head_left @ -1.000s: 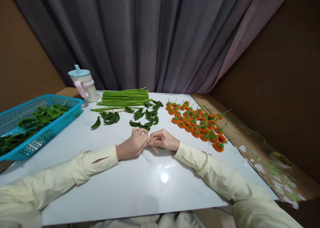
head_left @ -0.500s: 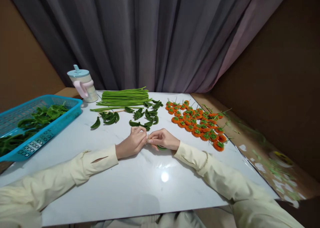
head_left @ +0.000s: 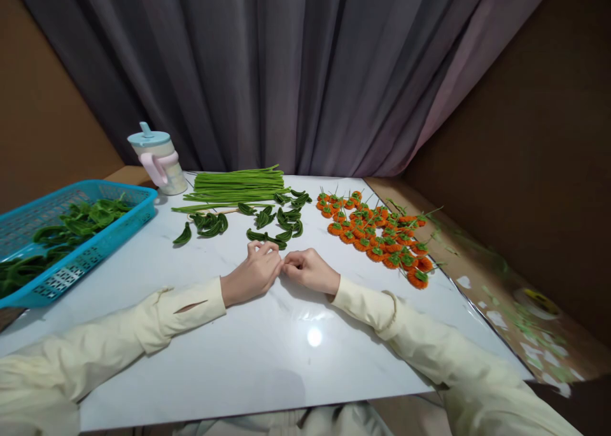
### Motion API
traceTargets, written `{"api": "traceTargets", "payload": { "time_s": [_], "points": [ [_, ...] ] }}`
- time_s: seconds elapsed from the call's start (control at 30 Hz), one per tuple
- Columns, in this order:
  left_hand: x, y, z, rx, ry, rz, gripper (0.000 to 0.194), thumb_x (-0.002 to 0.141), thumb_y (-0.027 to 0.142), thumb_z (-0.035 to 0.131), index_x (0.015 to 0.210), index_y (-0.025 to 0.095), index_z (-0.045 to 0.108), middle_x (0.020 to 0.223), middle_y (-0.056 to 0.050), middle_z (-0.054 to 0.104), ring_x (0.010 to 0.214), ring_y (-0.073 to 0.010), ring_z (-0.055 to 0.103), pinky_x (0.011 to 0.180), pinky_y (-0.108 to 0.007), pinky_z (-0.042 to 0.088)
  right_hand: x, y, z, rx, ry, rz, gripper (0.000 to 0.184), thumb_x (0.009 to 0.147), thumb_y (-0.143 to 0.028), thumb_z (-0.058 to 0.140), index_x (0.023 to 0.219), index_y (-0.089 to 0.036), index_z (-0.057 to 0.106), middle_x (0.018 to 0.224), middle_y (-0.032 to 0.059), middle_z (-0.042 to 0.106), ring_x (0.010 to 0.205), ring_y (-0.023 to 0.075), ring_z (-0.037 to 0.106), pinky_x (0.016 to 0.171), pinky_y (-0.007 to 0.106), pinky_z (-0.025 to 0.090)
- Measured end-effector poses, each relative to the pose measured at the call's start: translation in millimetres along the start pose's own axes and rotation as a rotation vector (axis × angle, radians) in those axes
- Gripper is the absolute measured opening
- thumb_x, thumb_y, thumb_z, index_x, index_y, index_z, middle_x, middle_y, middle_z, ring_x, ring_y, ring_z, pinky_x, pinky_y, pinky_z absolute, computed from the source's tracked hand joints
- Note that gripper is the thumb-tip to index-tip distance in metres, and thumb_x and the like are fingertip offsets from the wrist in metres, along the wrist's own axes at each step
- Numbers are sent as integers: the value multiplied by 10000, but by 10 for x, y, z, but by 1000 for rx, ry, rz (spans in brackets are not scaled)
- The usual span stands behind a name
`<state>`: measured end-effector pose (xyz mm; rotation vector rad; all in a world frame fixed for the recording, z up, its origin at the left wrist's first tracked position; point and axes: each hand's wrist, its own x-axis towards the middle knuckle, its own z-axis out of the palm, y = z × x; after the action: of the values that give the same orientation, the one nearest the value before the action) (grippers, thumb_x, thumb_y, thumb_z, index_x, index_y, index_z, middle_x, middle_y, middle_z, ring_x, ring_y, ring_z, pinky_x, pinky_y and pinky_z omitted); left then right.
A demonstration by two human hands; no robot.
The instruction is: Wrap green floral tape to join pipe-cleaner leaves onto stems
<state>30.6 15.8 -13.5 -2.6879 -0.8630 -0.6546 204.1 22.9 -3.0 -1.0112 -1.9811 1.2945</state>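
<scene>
My left hand [head_left: 255,270] and my right hand [head_left: 308,270] meet fingertip to fingertip over the middle of the white table [head_left: 224,359]. Both are closed in a pinch. What lies between the fingers is hidden or too small to make out. Just beyond them are several dark green fuzzy leaves [head_left: 285,235], curled and striped. Farther back lies a bundle of bright green fuzzy stems [head_left: 238,186]. To the right of my right hand, many orange fuzzy persimmon-like pieces with green tops and thin wire stems [head_left: 375,253] lie grouped.
A blue perforated basket [head_left: 136,214] with green fuzzy leaf pieces [head_left: 93,223] stands at the left. Behind it is a tumbler with a pink handle [head_left: 160,162]. A roll of tape [head_left: 537,303] and paper scraps [head_left: 496,320] lie beyond the right edge. A grey curtain [head_left: 277,73] hangs behind.
The right hand's fingers have curled in more tightly. A bit of green that showed beneath the right hand is now out of sight. My left hand has barely moved.
</scene>
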Motion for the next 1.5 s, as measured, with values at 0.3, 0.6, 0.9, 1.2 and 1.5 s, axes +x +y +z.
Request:
{"api": "traceTargets", "payload": {
  "time_s": [0.3,0.6,0.9,1.2,1.5],
  "points": [
    [16,13,-53,-100,15,-29,281,907,112,243,725,139,456,702,-56,539,886,-222,488,766,-394,257,-8,-27,-81,201,-129,12,240,757,-315,559,770,-84,622,422,-39,514,385,54,405,423,178,321],
    [32,15,-85,-184,6,-71,300,922,147,234,714,147,449,695,-47,532,880,-217,480,776,-396,249,-19,-70,-151,343,-172,45,313,722,-396,613,713,-84,620,438,-30,518,362,50,399,366,179,230],
    [11,-26,-50,-110,-15,19,271,909,141,263,715,143,453,710,-63,543,885,-218,496,772,-394,271,-16,-47,-96,18,-148,-9,189,789,-193,469,687,-103,600,394,-55,473,358,49,365,404,168,304],
    [16,-15,-68,-250,-74,-70,273,914,152,259,709,146,440,715,-44,515,846,-194,487,778,-382,282,-15,-36,-86,-129,-110,-78,231,798,-178,450,596,-129,551,404,-53,463,378,55,375,432,173,326],
    [18,-93,-71,-15,83,152,257,893,108,298,692,134,456,690,-52,556,866,-211,521,751,-366,257,19,-25,-164,316,-231,73,226,729,-274,571,729,-57,638,381,-58,451,301,30,297,322,167,209]
  ]
}}
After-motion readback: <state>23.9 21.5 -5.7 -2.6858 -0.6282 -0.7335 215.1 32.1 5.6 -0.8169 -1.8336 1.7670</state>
